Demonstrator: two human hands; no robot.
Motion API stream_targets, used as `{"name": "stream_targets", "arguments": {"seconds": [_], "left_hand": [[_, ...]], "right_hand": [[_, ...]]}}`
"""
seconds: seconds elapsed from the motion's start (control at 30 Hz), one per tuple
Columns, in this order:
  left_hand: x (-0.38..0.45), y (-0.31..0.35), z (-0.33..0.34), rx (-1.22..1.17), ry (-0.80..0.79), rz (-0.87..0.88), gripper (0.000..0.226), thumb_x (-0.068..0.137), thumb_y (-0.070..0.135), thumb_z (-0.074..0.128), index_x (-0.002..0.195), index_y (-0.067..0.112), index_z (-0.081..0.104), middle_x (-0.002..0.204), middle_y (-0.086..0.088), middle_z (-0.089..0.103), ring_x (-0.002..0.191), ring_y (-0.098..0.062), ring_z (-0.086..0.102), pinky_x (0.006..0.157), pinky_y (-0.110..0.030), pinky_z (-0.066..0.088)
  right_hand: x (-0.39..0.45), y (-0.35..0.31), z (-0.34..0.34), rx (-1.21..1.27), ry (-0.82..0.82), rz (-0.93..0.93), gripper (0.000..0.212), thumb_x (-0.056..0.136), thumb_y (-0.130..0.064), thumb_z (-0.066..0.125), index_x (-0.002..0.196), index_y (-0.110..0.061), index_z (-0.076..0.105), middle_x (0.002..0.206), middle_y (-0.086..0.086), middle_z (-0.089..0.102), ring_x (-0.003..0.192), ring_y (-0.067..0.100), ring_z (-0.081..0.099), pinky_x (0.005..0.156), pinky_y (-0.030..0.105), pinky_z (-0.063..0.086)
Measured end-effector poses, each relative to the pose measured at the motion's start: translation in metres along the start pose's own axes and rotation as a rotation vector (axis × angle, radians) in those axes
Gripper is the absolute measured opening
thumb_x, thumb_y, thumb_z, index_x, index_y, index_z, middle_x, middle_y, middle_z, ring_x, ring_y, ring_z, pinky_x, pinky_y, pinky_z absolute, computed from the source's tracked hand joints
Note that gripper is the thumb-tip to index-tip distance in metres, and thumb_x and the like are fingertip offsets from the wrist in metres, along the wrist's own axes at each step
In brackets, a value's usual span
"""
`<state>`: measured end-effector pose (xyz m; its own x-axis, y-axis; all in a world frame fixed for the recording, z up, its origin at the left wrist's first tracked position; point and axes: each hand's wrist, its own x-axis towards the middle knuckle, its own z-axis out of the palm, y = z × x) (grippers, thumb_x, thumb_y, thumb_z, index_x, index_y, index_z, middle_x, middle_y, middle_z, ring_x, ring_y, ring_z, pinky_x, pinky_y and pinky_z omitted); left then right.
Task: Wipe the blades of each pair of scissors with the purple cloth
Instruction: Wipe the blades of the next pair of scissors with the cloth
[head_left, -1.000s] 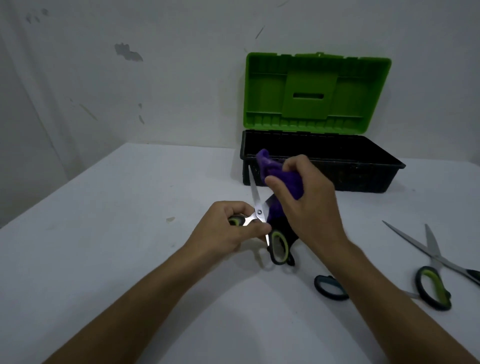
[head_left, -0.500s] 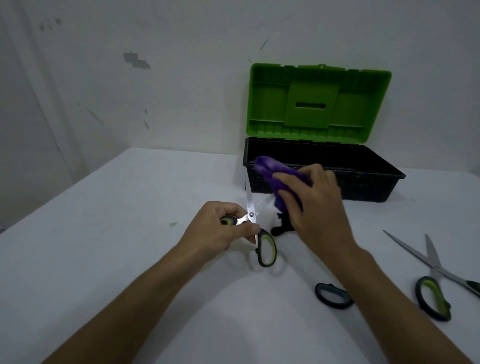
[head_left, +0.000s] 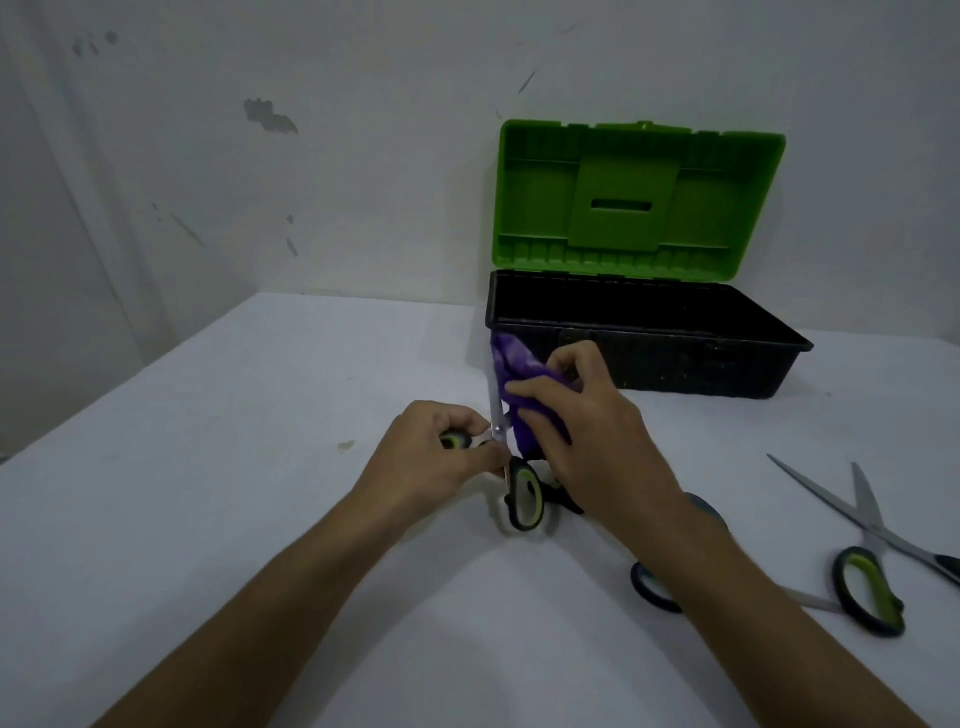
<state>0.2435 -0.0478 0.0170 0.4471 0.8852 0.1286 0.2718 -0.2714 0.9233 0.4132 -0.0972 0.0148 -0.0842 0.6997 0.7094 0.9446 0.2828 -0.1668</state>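
Note:
My left hand (head_left: 436, 457) grips one black-and-green handle of an opened pair of scissors (head_left: 524, 493), holding it just above the table. One steel blade points up and away from the pivot. My right hand (head_left: 582, 431) holds the purple cloth (head_left: 511, 369) folded round the other blade, which the cloth hides. A second opened pair of scissors (head_left: 867, 587) with black-and-green handles lies on the table at the right. A dark-handled third pair (head_left: 649, 587) lies partly under my right forearm.
A black toolbox (head_left: 644, 338) with its green lid (head_left: 639, 202) raised stands at the back of the white table (head_left: 208, 467), against the wall. The table's left edge runs diagonally at the far left.
My right hand has slid the cloth back down the blade toward the pivot and closer to my left hand. The left hand keeps its grip on the handle.

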Motion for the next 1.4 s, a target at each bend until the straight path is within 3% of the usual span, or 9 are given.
{"name": "stream_targets", "arguments": {"seconds": [0.17, 0.37, 0.47, 0.63, 0.83, 0.97, 1.07, 1.27, 1.4], "left_hand": [[-0.001, -0.002, 0.002, 0.123, 0.041, 0.112, 0.01, 0.078, 0.021, 0.079, 0.069, 0.023, 0.075, 0.062, 0.001, 0.069, 0.057, -0.022, 0.058, 0.059, -0.034, 0.047], [-0.001, -0.004, 0.003, 0.027, -0.017, -0.033, 0.014, 0.079, 0.021, 0.079, 0.077, 0.009, 0.073, 0.049, 0.005, 0.05, 0.04, -0.007, 0.034, 0.048, -0.021, 0.031], [-0.004, 0.005, 0.008, -0.174, -0.094, -0.164, 0.012, 0.09, 0.014, 0.068, 0.08, 0.008, 0.066, 0.072, -0.002, 0.075, 0.032, -0.004, 0.028, 0.037, -0.017, 0.023], [-0.002, 0.005, 0.002, -0.418, -0.157, -0.226, 0.012, 0.089, 0.019, 0.067, 0.086, 0.008, 0.064, 0.089, -0.009, 0.077, 0.035, -0.004, 0.022, 0.038, -0.018, 0.015], [-0.002, 0.006, 0.008, -0.473, -0.144, -0.227, 0.025, 0.075, 0.026, 0.078, 0.086, 0.014, 0.059, 0.077, 0.0, 0.067, 0.046, -0.007, 0.03, 0.046, -0.024, 0.017], [0.0, 0.002, 0.008, -0.374, -0.066, -0.199, 0.019, 0.082, 0.024, 0.076, 0.082, 0.013, 0.061, 0.068, 0.0, 0.065, 0.064, -0.014, 0.052, 0.064, -0.027, 0.043], [0.001, -0.003, 0.008, -0.347, -0.038, -0.174, 0.019, 0.081, 0.019, 0.078, 0.079, 0.013, 0.06, 0.063, 0.001, 0.06, 0.059, -0.01, 0.058, 0.068, -0.025, 0.046], [-0.005, 0.003, 0.01, -0.19, -0.084, -0.111, 0.013, 0.085, 0.02, 0.073, 0.085, 0.012, 0.063, 0.068, -0.002, 0.06, 0.057, -0.014, 0.063, 0.051, -0.023, 0.049], [-0.009, 0.005, 0.01, -0.11, -0.155, -0.033, 0.015, 0.086, 0.019, 0.072, 0.099, 0.012, 0.067, 0.075, -0.004, 0.071, 0.057, -0.023, 0.069, 0.045, -0.028, 0.052]], "right_hand": [[0.003, 0.003, -0.003, -0.068, -0.057, -0.014, 0.028, 0.086, -0.013, 0.071, 0.113, -0.011, 0.064, 0.123, 0.015, 0.05, 0.099, 0.03, 0.058, 0.074, 0.034, 0.056], [0.008, 0.026, -0.009, -0.023, 0.018, 0.219, 0.021, 0.097, -0.02, 0.049, 0.11, -0.017, 0.064, 0.115, 0.007, 0.05, 0.097, 0.027, 0.054, 0.081, 0.043, 0.049], [0.005, 0.022, -0.015, 0.039, 0.169, 0.198, 0.024, 0.096, -0.019, 0.051, 0.116, -0.011, 0.063, 0.118, 0.009, 0.051, 0.099, 0.023, 0.054, 0.08, 0.034, 0.05], [-0.006, 0.005, -0.002, -0.015, 0.187, 0.019, 0.028, 0.089, -0.013, 0.064, 0.117, -0.007, 0.061, 0.118, 0.011, 0.046, 0.095, 0.022, 0.054, 0.071, 0.026, 0.054], [-0.002, -0.006, 0.009, -0.018, 0.245, 0.006, 0.033, 0.086, -0.007, 0.068, 0.117, -0.007, 0.059, 0.118, 0.006, 0.037, 0.095, 0.019, 0.052, 0.071, 0.021, 0.051], [0.0, 0.007, 0.002, 0.055, 0.332, 0.099, 0.042, 0.087, -0.007, 0.065, 0.125, -0.009, 0.05, 0.124, 0.008, 0.037, 0.106, 0.004, 0.04, 0.08, 0.009, 0.046], [-0.001, 0.014, -0.006, 0.127, 0.358, 0.113, 0.048, 0.087, -0.004, 0.065, 0.132, -0.005, 0.047, 0.127, 0.014, 0.041, 0.112, 0.001, 0.037, 0.086, 0.001, 0.039], [-0.002, 0.01, -0.007, 0.185, 0.29, -0.011, 0.05, 0.087, -0.011, 0.064, 0.134, -0.001, 0.049, 0.128, 0.016, 0.048, 0.117, 0.007, 0.041, 0.094, 0.006, 0.038], [-0.007, 0.006, 0.001, 0.225, 0.05, -0.161, 0.046, 0.091, -0.019, 0.055, 0.136, -0.008, 0.053, 0.134, 0.008, 0.051, 0.119, 0.013, 0.049, 0.097, 0.015, 0.042]]}}
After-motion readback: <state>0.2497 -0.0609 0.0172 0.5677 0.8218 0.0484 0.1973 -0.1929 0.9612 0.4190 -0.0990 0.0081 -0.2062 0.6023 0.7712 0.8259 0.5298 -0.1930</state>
